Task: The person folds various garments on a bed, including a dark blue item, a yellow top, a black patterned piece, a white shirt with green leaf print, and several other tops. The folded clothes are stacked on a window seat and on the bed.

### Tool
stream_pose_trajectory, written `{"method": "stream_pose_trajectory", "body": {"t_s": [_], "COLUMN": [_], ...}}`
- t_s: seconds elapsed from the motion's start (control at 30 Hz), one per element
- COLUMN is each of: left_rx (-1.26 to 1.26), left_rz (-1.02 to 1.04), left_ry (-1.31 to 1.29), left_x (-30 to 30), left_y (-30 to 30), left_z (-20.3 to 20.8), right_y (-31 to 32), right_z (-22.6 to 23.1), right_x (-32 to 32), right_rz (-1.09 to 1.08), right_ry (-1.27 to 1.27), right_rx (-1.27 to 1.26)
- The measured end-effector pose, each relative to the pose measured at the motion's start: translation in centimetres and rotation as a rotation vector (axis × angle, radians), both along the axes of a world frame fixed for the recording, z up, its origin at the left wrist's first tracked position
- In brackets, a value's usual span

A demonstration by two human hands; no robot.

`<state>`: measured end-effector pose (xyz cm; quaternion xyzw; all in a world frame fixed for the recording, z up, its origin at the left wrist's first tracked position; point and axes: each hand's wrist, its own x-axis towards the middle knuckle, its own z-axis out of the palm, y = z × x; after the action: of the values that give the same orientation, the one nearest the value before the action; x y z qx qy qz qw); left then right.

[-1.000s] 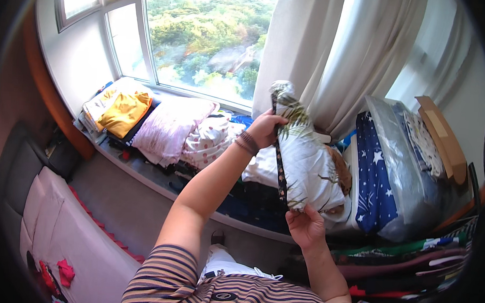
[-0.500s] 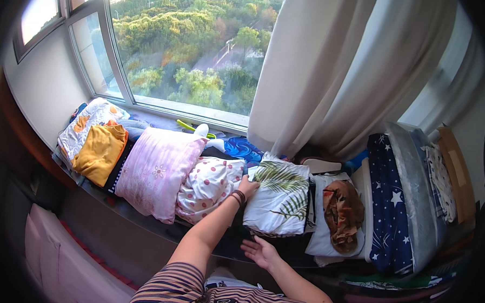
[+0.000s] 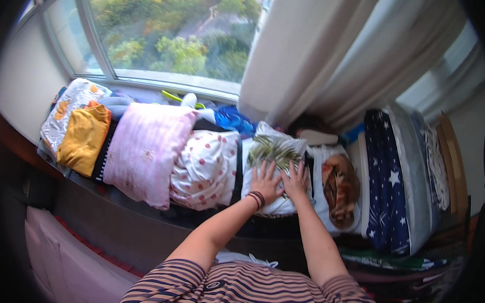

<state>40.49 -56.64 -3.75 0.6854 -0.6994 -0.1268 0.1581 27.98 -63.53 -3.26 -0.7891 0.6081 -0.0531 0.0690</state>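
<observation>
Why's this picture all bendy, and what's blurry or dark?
Head view: fisheye bending curves the tall brown cardboard near the rim; head view: left hand, right hand and white leaf-print cloth look slightly soft; head view: dusty pink fabric cover, lower left, looks dim.

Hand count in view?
2. The left hand lies spread on the white leaf-print fabric; the right hand is spread beside it on the same fabric's right part. No other hands show.
</observation>
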Motion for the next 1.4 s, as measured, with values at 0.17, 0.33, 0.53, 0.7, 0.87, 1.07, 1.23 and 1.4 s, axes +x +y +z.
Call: {"method": "stream_pose_trajectory", "body": {"t_s": [0.17,0.33,0.53,0.7,0.87,1.07,1.23,1.4], "left_rx": [-0.133,-0.073,0.048,0.078,0.106,0.160,-0.016,0.254], "left_rz": [0.019,0.060,-0.089,0.012,0.145,0.225,0.459,0.500], "left_ry": [0.004,0.016,0.002,-0.067,-0.042,-0.085,0.141,1.011], "left_x": [-0.5,-1.3,-5.7,-6.3,-8.4,-10.7,-13.7,-16.6], "left_y": [0.3,1.3,6.2,7.6,8.1,9.7,18.1,30.3], "left_z": [-1.4,0.5,1.4,1.2,1.8,2.3,2.0,-1.3], "right_y": [-0.1,-0.2,-2.4,-3.6,-3.9,-4.6,-5.5,-6.0], "right_z": [-1.8,1.7,2.0,-1.0,-1.6,-2.5,-4.1,-3.1], "right_x": [-0.9,0.9,3.1,2.1,1.5,0.8,0.7,1.2], "right_rz": [0.019,0.034,0.339,0.276,0.306,0.357,0.418,0.375], "right_ry": [-0.023,0.052,-0.045,-0.019,-0.041,-0.073,-0.038,0.081], "right_rx": [-0.051,-0.154,-0.272,-0.073,-0.044,-0.047,-0.137,0.044]}}
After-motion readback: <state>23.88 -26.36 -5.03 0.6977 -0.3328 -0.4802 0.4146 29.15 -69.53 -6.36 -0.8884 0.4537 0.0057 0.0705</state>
